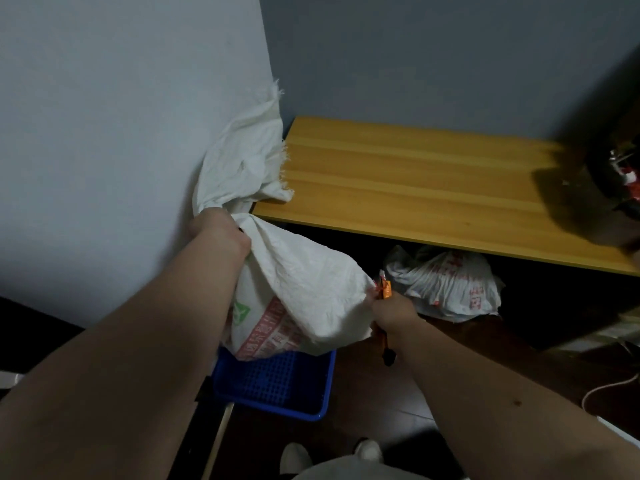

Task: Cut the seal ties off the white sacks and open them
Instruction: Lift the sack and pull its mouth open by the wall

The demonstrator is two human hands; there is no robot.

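My left hand [221, 233] bunches the gathered neck of the white sack [304, 289], which sits over the blue basket [277, 386], while my right hand [394, 313] clutches the orange cutter [386, 292] at the sack's tied corner. I judge this the cutting step (the tie itself is too small to make out); next I need the blade under the tie, fabric taut.

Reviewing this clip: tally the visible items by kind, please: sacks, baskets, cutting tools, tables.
White sacks: 2, one gripped by the left hand at its neck, one on the floor under the table
Blue baskets: 1
Cutting tools: 1, orange-handled, in the right hand
Wooden tables: 1
Total: 5
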